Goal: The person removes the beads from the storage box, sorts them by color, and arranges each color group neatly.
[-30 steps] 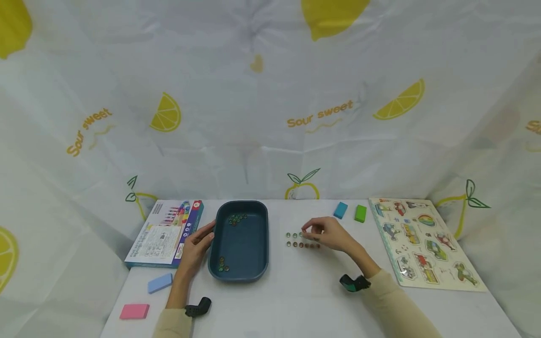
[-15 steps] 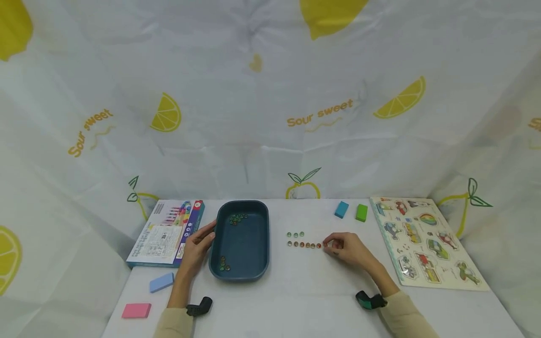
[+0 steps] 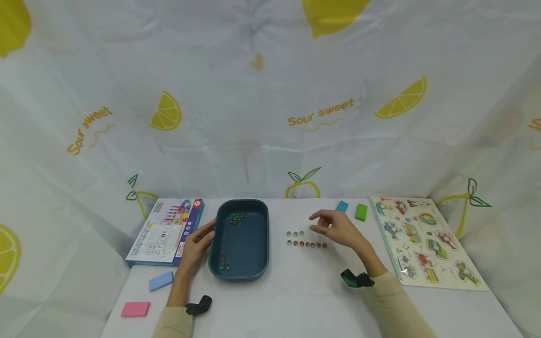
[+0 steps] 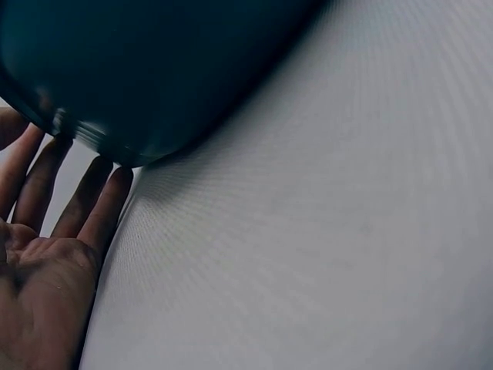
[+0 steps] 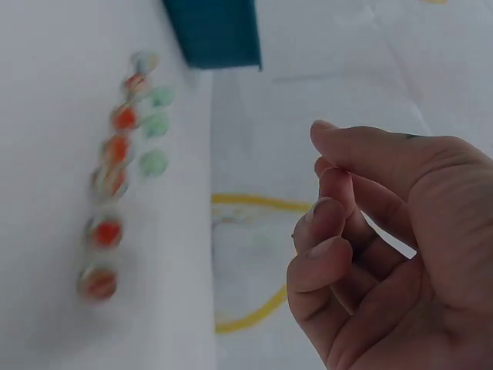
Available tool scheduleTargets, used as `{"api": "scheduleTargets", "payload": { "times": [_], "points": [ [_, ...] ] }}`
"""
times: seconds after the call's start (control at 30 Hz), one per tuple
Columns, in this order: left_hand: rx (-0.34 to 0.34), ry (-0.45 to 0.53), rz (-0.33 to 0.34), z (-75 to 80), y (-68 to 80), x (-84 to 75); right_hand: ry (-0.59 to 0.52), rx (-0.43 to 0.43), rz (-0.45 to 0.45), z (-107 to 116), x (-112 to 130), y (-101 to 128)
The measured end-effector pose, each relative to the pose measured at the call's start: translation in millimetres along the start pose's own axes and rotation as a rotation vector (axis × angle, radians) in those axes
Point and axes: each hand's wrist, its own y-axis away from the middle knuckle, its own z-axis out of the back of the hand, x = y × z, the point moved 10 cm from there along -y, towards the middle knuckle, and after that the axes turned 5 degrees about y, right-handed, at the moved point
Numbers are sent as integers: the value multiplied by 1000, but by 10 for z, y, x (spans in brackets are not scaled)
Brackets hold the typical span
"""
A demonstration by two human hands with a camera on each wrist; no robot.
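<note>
My left hand point(image 3: 196, 249) rests at the left side of a dark blue tray point(image 3: 239, 277), its fairly straight fingers point(image 4: 83, 204) touching the tray's outer wall. Two small clusters of glass marbles lie in the tray, one of them point(image 3: 224, 264) in the near left corner. To the tray's right, a row of several orange-red marbles point(image 3: 307, 244) lies on the table, with a shorter row of three pale green marbles point(image 3: 295, 234) behind it. My right hand point(image 3: 336, 228) hovers beyond the rows' right part, thumb and forefinger apart, other fingers loosely bent, nothing visible between them.
A boxed set point(image 3: 165, 232) lies left of the tray, with a light blue block point(image 3: 161, 281) and a pink block point(image 3: 135, 309) nearer. A blue block point(image 3: 342, 206), partly behind my right hand, and a green block point(image 3: 361, 212) stand at the back. A picture puzzle board point(image 3: 427, 244) lies at right.
My right hand moved right to the orange-red row's end, then back up and left. That row now has one more marble at its right end. My left hand and the tray stay put.
</note>
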Motion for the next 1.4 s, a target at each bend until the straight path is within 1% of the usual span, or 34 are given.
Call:
{"api": "scheduleTargets", "payload": {
  "times": [0.07, 0.13, 0.23, 0.3, 0.37, 0.43, 0.5, 0.6, 0.7, 0.83, 0.9, 1.03, 1.13, 1.2, 1.27, 1.33, 1.4],
  "points": [
    [-6, -2, -1, 11, 2, -2, -44, 6, 40, -61, 248, -182],
    [-6, -4, 2, 15, 3, 3, -85, 32, 81, -198, 498, -370],
    [-13, -8, 6, 26, 0, 13, -149, 95, 137, -510, 839, -653],
    [-17, -6, 14, 28, -7, 28, -180, 126, 148, -733, 1027, -835],
    [-19, -5, 17, 30, -11, 34, -201, 141, 134, -948, 1159, -1002],
    [-12, 3, 16, 22, -9, 39, -203, 128, 86, -1140, 1222, -1146],
    [-11, 7, 22, 16, -3, 47, -183, 102, 33, -1314, 1221, -1250],
    [-16, 17, 29, 15, 4, 61, -149, 63, -55, -1540, 1146, -1323],
    [-25, 8, 33, 20, 4, 62, -119, 23, -109, -1677, 1080, -1347],
    [-22, -9, 28, 19, -2, 43, -86, -26, -131, -1727, 1065, -1366],
    [-25, -11, 30, 22, -7, 36, -59, -35, -133, -1734, 1071, -1374],
    [-28, -9, 40, 12, -10, 35, -12, -21, -123, -1744, 1077, -1378],
    [-24, -8, 48, 3, 0, 43, -13, 1, -87, -1717, 1100, -1372],
    [-27, -12, 47, 6, 4, 45, -48, 16, -44, -1645, 1129, -1361],
    [-27, -14, 44, 9, 5, 48, -118, 43, -5, -1527, 1158, -1337],
    [-28, -17, 40, 14, 1, 48, -210, 77, 32, -1364, 1174, -1290],
    [-32, -24, 38, 21, -3, 49, -286, 102, 48, -1170, 1150, -1200]
  ]
}}
